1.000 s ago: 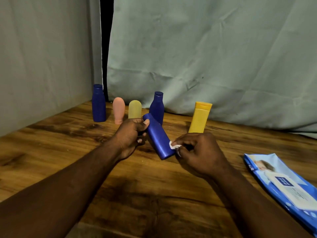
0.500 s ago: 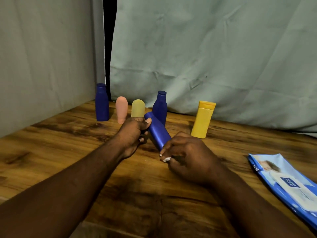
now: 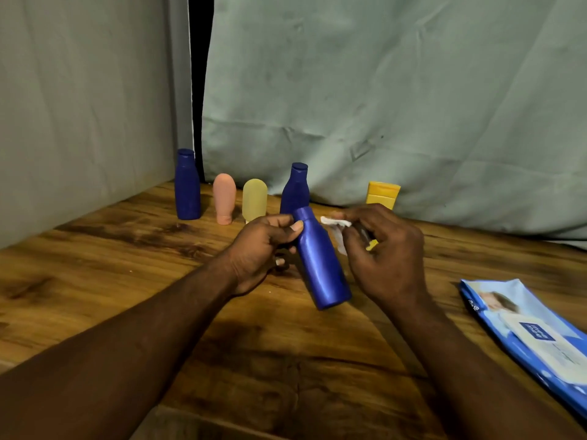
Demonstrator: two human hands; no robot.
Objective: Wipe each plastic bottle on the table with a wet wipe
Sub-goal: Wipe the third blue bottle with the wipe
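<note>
Head view: the left hand (image 3: pixel 260 249) grips the tilted blue bottle (image 3: pixel 320 265) by its neck above the table's (image 3: pixel 95 265) middle. The right hand (image 3: pixel 384 252) pinches a white wet wipe (image 3: pixel 336 227) just beside the bottle's shoulder. Five more containers stand along the far edge; a wipes pack (image 3: pixel 524 328) lies at the right edge.

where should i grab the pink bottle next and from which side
Grip the pink bottle round its wide upper body, coming from the front. It stands on its narrow cap, so a low grip may tip it, and the left blue bottle and a pale yellow bottle flank it.
</note>
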